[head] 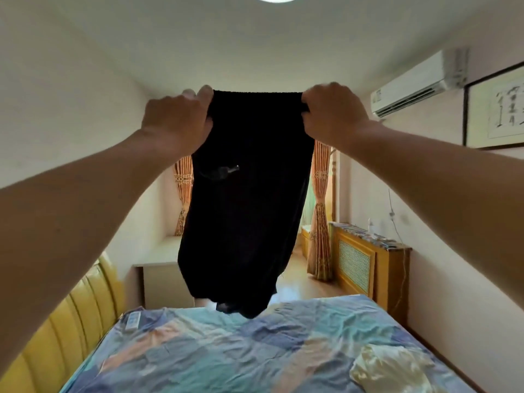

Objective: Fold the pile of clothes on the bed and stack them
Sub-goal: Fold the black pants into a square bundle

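1. Holding up the black pants [243, 211], the left hand [177, 120] and the right hand [333, 112] each pinch one end of the waistband, fingers curled around the cloth.
2. Both hands are level, and the pants hang straight down from them, long way up and down.
3. Their bottom end hangs just over the far edge of the bed [226, 358].
4. Plenty of flat bed lies below to lay them down, with a shiny cream cloth [397, 370] well off to the right.
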